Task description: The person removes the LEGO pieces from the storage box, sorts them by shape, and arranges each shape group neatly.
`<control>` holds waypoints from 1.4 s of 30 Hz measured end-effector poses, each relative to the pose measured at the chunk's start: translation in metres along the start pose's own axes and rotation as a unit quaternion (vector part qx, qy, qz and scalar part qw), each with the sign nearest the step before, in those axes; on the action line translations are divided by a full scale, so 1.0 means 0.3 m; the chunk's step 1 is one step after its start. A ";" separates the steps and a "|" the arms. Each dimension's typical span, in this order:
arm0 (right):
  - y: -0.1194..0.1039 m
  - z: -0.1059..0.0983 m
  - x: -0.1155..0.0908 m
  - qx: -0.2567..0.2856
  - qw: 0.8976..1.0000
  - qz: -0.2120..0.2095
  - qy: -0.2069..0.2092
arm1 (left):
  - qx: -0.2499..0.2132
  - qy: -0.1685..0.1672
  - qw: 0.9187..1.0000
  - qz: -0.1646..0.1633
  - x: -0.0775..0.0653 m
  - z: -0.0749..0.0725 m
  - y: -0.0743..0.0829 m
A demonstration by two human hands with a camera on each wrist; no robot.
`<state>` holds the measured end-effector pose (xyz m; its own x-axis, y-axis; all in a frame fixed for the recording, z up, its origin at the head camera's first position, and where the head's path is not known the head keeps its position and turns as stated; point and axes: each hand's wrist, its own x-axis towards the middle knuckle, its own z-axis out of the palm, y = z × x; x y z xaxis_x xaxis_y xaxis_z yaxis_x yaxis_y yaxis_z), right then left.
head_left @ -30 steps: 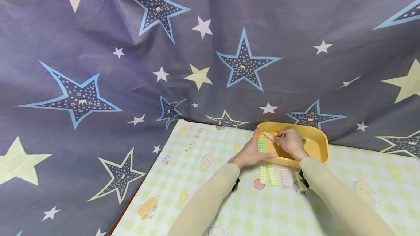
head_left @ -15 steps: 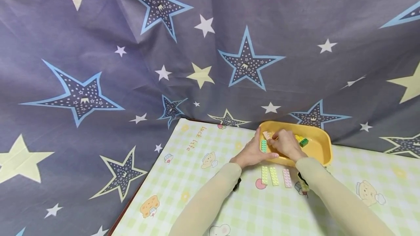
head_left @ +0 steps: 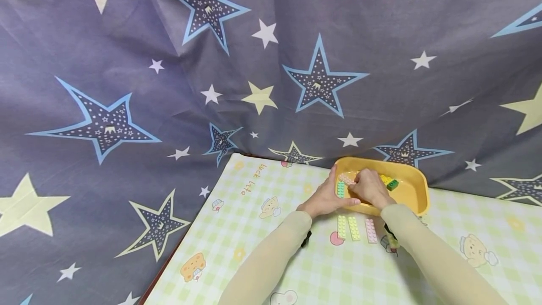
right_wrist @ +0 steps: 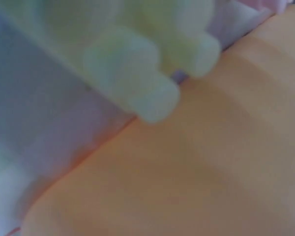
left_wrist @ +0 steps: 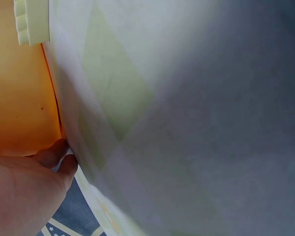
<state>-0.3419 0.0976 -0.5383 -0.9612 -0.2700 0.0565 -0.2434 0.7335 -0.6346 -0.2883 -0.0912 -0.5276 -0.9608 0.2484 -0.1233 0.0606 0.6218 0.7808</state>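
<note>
My left hand (head_left: pixel 327 197) grips the left end of a yellow plastic box (head_left: pixel 417 192), its thumb along the front rim and the other fingers at the left wall. In the left wrist view its fingertips (left_wrist: pixel 66 164) curl against the outside of the box. Inside the box, my right hand (head_left: pixel 370 188) pinches one end of a pale pink building brick (head_left: pixel 347 179), whose studs face up. A mint-green brick (head_left: pixel 340 189) lies beside the left wall. A dark green brick (head_left: pixel 392 184) and a yellow brick (head_left: pixel 386 179) lie beyond the right hand.
In front of the box, two pale yellow bricks (head_left: pixel 341 227) and a pink brick (head_left: pixel 370 230) stand in a row on the checked tablecloth (head_left: pixel 296 258). Another pale yellow brick (head_left: pixel 394 240) is partly under the right wrist. A starry curtain (head_left: pixel 254 60) hangs right behind the box.
My right hand has shifted left in the box, uncovering the yellow and dark green bricks. The pale pink brick has turned from tilted to studs up. The left hand has kept its grip.
</note>
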 end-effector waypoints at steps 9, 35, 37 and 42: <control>-0.076 -0.070 -0.067 0.033 0.999 0.032 0.027 | -0.001 -0.001 1.000 0.011 0.000 -0.001 0.002; -0.129 -0.215 -0.298 0.045 0.991 0.104 0.072 | -0.006 -0.001 1.000 0.003 -0.005 -0.003 -0.011; -0.126 -0.220 -0.318 0.046 0.990 0.107 0.076 | -0.005 0.000 1.000 0.001 -0.004 -0.002 -0.012; -0.106 -0.236 -0.381 0.050 0.989 0.116 0.075 | -0.008 -0.002 1.000 0.003 -0.003 -0.001 -0.004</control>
<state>-0.2336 0.1493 -0.4699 -1.0000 -0.0013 0.0095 -0.0077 0.6969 -0.7172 -0.2875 -0.0923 -0.5283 -0.9596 0.2542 -0.1207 0.0615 0.6080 0.7915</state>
